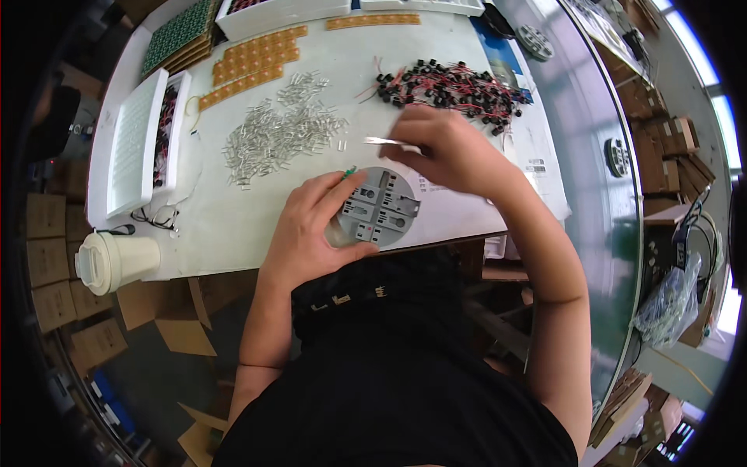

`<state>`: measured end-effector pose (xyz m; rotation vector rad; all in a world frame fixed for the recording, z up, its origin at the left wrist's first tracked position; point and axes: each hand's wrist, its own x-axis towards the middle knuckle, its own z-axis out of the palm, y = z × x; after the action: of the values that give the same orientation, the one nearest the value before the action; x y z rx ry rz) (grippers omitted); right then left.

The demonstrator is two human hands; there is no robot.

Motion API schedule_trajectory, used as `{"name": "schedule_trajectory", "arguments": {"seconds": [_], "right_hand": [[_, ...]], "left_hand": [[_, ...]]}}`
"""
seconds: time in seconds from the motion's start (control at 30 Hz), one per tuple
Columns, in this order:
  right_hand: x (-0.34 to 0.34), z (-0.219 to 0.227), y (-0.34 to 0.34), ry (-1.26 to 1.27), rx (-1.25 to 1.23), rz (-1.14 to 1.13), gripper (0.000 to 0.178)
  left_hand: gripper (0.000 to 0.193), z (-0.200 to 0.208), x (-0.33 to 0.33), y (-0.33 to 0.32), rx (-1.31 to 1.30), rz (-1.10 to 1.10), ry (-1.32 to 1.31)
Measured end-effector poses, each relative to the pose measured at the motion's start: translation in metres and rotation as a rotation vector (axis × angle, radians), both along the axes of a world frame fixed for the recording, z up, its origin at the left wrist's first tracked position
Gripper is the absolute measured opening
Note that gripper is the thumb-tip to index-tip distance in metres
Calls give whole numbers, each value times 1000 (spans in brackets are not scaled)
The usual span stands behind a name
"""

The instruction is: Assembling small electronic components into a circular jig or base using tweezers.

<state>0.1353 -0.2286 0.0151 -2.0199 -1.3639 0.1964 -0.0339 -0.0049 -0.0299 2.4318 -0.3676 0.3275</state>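
My left hand is closed around the left side of a round grey fixture with slots and small dark parts set in it. A small green piece shows at its fingertips; I cannot tell what it is. Above and right of the fixture, my right hand pinches silver tweezers, whose tips point left over the table. Two small clear pieces lie near the tips, apart from a loose pile of clear, thin pieces. The right hand is slightly blurred.
Black round components with red wires are heaped at the back right. Yellow panel strips and stacked green circuit boards lie at the back left. White foam boxes, eyeglasses and a cream lidded mug line the left side.
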Motion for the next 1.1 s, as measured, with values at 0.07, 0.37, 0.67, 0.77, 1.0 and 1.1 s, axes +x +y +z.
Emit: {"name": "schedule_trajectory", "arguments": {"seconds": [0.07,0.37,0.67,0.77,1.0,1.1], "right_hand": [[17,-8,34,-67,-27,30,20],[16,-27,77,-242,-408,-9,15],[-14,-12,21,189,-35,-461,16],[-27,-7,18,431,-34,-529,19],[-30,-13,28,509,-117,-606,27],[-31,-14,30,433,-178,-630,28]], "left_hand": [[95,1,-3,0,-22,22,22],[93,2,-6,5,-167,36,88],[88,-5,5,-10,-262,92,62],[88,-7,6,-9,-256,93,47],[86,-9,5,-10,-258,100,41],[86,-9,5,-10,-258,100,30]]}}
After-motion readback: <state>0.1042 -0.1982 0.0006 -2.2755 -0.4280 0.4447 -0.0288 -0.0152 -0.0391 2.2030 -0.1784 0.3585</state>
